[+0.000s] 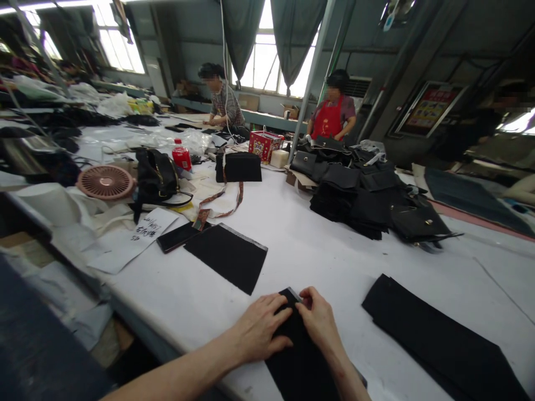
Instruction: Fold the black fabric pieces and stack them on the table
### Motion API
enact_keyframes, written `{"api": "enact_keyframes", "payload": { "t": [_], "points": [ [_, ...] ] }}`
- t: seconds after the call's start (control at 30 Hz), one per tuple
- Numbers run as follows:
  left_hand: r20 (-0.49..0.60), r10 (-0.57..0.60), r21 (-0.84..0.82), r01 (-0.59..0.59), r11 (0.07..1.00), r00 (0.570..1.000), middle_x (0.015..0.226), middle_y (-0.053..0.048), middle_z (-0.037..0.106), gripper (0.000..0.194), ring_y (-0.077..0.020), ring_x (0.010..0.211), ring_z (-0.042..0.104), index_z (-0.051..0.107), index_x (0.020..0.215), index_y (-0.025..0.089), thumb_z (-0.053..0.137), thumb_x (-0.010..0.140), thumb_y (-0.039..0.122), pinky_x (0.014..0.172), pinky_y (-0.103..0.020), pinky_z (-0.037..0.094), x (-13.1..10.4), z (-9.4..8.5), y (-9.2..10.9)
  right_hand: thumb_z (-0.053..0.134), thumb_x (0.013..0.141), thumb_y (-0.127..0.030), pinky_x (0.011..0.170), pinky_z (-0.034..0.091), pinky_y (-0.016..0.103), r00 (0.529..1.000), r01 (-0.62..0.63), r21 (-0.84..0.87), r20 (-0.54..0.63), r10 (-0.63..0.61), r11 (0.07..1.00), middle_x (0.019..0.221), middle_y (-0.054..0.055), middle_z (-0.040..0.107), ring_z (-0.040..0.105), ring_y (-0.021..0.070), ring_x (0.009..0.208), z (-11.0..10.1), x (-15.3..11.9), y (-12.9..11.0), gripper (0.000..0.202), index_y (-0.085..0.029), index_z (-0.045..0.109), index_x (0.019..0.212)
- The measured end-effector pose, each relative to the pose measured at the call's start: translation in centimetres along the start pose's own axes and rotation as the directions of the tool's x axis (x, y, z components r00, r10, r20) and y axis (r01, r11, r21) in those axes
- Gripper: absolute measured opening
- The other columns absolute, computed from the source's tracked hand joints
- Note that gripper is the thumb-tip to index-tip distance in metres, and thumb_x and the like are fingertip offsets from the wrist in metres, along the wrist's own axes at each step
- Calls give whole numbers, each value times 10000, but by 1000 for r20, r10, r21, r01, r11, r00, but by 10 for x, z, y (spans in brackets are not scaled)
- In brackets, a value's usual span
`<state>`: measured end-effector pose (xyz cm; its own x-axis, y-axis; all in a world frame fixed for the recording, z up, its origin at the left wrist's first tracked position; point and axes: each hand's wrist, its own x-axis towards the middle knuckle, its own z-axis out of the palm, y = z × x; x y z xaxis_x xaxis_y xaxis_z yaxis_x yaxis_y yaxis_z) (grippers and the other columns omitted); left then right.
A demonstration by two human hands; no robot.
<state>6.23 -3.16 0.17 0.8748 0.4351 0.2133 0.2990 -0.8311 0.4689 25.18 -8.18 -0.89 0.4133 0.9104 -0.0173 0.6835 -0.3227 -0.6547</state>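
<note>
A black fabric piece (301,356) lies on the white table in front of me, with a narrow grey strip along its far edge. My left hand (265,326) rests on it, palm down, fingers spread and the thumb apart. At the far right corner my right hand (318,317) pinches the edge by the grey strip between thumb and fingers. Just beyond my left hand, another black fabric piece (228,257) lies flat, also with a grey strip on its far edge. To the right sits a stack of long black fabric pieces (443,340).
A phone (178,238) and a handwritten paper sheet (136,239) lie left. Behind them are a pink fan (106,182), a black bag (156,175), a red bottle (181,156) and a patterned strap (229,209). Black pieces (355,189) are heaped back right. Two co-workers (330,114) work beyond.
</note>
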Motion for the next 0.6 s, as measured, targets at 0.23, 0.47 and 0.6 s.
{"api": "enact_keyframes", "payload": {
  "t": [0.23, 0.47, 0.6],
  "points": [
    [11, 12, 62, -12, 998, 1000, 1228, -79, 565, 465, -267, 1161, 504, 529, 1197, 205, 689, 815, 414, 1018, -396, 397, 11, -3, -2, 455, 837, -237, 853, 442, 348, 989, 132, -75, -56, -137, 988, 966, 82, 655, 588, 244, 956, 7, -5, 5, 245, -212, 644, 990],
    [-31, -11, 123, 15, 992, 999, 1186, -62, 568, 375, -248, 1104, 518, 533, 1161, 219, 649, 851, 395, 979, -388, 413, 12, -1, -2, 453, 898, -280, 808, 446, 348, 972, 187, -20, -141, -187, 982, 901, 79, 642, 586, 219, 863, 17, -3, 3, 241, -200, 670, 968],
    [-24, -34, 183, 38, 982, 999, 1106, -58, 581, 237, -233, 1042, 535, 544, 1093, 207, 589, 894, 327, 913, -380, 445, 17, -1, -2, 461, 906, -289, 793, 445, 355, 935, 273, 13, -239, -262, 962, 888, 63, 628, 577, 212, 854, 25, -9, 8, 223, -207, 666, 942]
  ]
}}
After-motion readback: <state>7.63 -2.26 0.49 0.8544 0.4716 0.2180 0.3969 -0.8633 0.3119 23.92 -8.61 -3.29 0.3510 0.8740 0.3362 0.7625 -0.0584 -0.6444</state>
